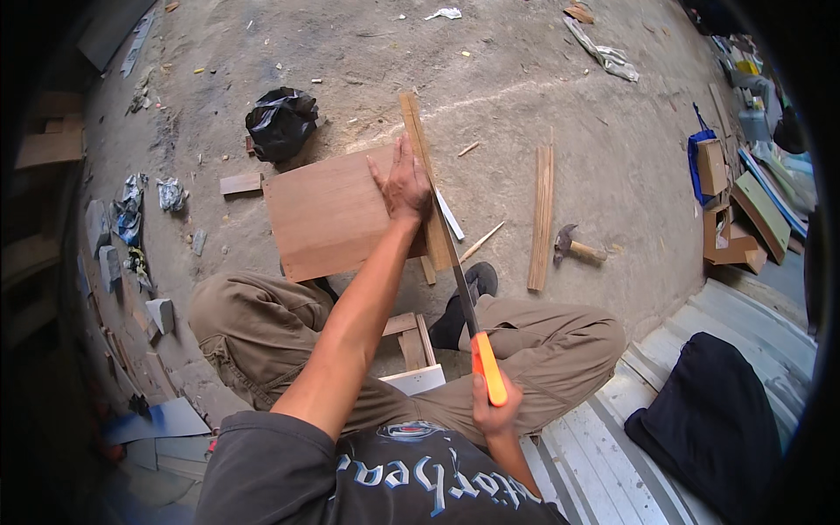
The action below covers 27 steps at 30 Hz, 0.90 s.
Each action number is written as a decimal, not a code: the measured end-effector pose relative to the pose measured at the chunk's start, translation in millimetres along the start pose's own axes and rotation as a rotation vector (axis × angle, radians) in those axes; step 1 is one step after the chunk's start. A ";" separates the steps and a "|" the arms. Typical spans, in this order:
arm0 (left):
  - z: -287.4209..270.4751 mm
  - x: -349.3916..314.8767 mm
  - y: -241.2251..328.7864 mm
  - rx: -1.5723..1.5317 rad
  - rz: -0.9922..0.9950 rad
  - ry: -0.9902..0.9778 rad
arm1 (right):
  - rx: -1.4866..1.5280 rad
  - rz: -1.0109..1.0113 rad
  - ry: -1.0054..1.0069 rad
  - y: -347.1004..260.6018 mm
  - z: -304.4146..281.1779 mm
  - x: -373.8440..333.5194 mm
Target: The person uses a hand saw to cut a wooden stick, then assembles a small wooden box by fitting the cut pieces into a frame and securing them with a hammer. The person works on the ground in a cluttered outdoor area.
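Note:
My left hand point(406, 184) lies flat with its fingers spread, pressing on a narrow wooden plank point(415, 122) and the edge of a brown plywood panel point(319, 210). The plank rests along the panel's right edge. Closed around the orange handle of a handsaw point(489, 369) is my right hand point(500, 409), close to my right leg. The saw's blade points up and away, with its tip side against the plank's near end. Whether the teeth are in the wood I cannot tell. A small wooden frame point(424, 341) sits between my legs, partly hidden.
Right of the plank lie another wooden strip point(542, 219), a claw hammer point(577, 247) and a thin pointed stick point(482, 241). A black plastic bag point(281, 124) and a small wood block point(241, 184) are beyond the panel. Dark cloth point(713, 424) covers part of the corrugated metal sheet point(573, 468).

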<state>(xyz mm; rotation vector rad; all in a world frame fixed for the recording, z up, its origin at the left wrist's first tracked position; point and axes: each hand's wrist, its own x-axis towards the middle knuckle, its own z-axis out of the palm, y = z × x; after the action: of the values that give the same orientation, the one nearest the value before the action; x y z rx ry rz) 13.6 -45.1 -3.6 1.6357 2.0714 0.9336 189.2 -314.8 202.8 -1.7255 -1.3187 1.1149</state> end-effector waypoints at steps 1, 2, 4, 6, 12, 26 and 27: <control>0.2 -0.4 -0.3 0.008 0.004 0.002 | 0.028 -0.061 0.075 -4.1 1.5 1.4; 0.9 -0.6 -0.7 0.007 0.006 0.005 | 0.042 -0.035 0.050 -2.4 8.2 15.6; 0.8 0.6 -1.0 0.003 0.000 0.008 | 0.065 0.020 -0.004 1.7 27.8 61.4; 3.0 1.7 -0.5 -0.004 -0.006 0.002 | -0.022 0.045 -0.027 6.7 45.0 85.5; 3.3 4.3 -1.5 -0.005 0.004 0.010 | 0.051 -0.006 0.007 -7.7 6.8 21.8; 4.4 3.5 -5.1 0.010 0.017 0.031 | 0.153 0.112 -0.067 0.7 25.0 73.8; 7.2 6.0 -3.6 0.004 0.036 0.059 | 0.174 0.043 -0.053 9.2 44.8 102.6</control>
<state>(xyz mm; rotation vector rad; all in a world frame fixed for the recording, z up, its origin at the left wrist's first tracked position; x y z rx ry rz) 13.8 -37.8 -10.5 1.6724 2.0899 1.0012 163.6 -216.9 154.1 -1.6130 -1.1841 1.2687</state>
